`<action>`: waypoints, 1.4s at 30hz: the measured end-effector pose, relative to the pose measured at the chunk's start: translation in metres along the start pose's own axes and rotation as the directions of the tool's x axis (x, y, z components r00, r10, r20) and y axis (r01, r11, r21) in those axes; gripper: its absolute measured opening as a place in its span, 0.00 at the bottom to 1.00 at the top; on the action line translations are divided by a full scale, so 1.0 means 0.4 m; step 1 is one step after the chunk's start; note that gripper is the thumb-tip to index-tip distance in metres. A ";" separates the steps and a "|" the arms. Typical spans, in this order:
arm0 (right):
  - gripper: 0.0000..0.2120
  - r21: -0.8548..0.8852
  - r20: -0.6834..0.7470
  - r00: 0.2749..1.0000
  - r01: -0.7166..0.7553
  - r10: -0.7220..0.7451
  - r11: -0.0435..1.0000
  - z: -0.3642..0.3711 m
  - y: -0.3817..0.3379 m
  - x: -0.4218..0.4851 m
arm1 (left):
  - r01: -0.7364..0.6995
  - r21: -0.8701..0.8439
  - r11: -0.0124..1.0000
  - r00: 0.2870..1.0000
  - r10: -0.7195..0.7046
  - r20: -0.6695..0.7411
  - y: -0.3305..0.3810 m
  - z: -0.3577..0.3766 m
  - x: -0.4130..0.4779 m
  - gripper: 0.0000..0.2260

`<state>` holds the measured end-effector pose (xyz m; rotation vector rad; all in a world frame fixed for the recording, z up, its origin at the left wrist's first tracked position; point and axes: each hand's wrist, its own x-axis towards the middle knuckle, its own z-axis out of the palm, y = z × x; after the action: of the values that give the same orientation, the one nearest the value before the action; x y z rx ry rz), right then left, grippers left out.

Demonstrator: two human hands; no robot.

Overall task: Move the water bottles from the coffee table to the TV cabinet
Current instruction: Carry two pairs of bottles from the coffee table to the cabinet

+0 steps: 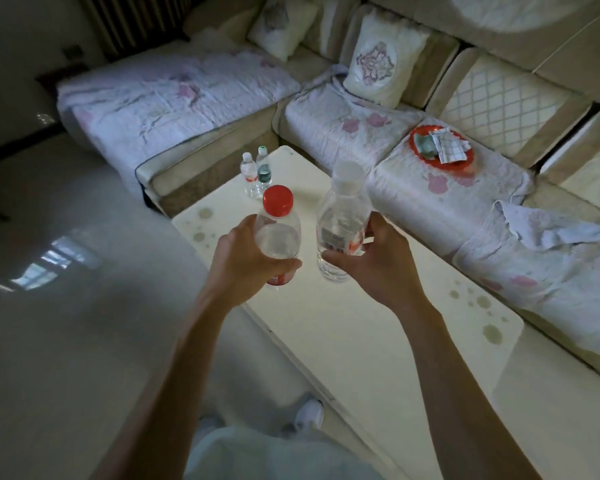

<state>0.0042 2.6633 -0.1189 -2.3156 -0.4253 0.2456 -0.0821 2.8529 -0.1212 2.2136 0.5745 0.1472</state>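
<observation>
Both hands full at frame center above the coffee table [378, 341]: left hand [246, 265] wrapped around a red-capped water bottle [278, 237], right hand [371, 268] gripping a white-capped water bottle [343, 220]. Two more small bottles [255, 173] stand at the table's far corner, just above center.

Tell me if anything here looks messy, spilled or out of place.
No spill shows. A rumpled cloth lies bunched on the sofa, and a red tray of folded cloths sits on a seat cushion rather than a table. Round brownish marks dot the coffee table; stains or print, I cannot tell.
</observation>
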 end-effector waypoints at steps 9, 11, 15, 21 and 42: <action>0.31 0.047 0.156 0.981 0.107 -0.113 0.993 0.257 -0.244 -0.039 | 0.170 -0.144 0.975 0.971 -0.190 -0.144 -0.296 -0.257 -0.108 0.35; 0.30 0.039 0.196 0.969 0.147 -0.152 0.988 0.324 -0.305 -0.048 | 0.185 -0.187 0.965 0.961 -0.218 -0.171 -0.359 -0.316 -0.135 0.37; 0.30 0.021 0.267 0.934 0.242 -0.239 0.970 0.458 -0.426 -0.065 | 0.214 -0.269 0.939 0.935 -0.277 -0.223 -0.481 -0.434 -0.189 0.38; 0.32 0.063 0.361 0.857 0.371 -0.368 0.926 0.642 -0.603 -0.093 | 0.288 -0.282 0.915 0.860 -0.377 -0.345 -0.641 -0.601 -0.281 0.34; 0.30 0.298 0.623 0.447 0.624 -0.642 0.722 1.138 -0.980 0.052 | 0.521 -0.392 0.758 0.458 -0.637 -0.620 -0.880 -0.865 -0.311 0.28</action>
<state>-0.2027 3.2266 -0.1562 -1.7674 -1.6347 0.7403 -0.4181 3.2344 -0.1494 1.6038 1.6925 0.7079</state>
